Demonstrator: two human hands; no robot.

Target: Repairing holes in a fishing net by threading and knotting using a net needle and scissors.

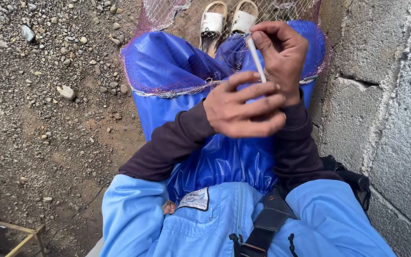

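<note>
Net mending, in progress.
Right hand (281, 57) is pinching white netting needle (255, 59); left hand (241, 109), fingers curled, is gripping fishing net (167, 88); finished extent unclear.

Slim white netting needle (256, 61), upright over pink net (167, 85)

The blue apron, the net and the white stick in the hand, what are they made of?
The blue apron looks like plastic-coated sheet: it is smooth and shiny, with bright creases. The net seems to be thin pinkish nylon twine knotted in fine mesh, draped over the lap. The white stick, held by the right hand with the left hand just below, looks like smooth plastic, though it could be something else.
</note>
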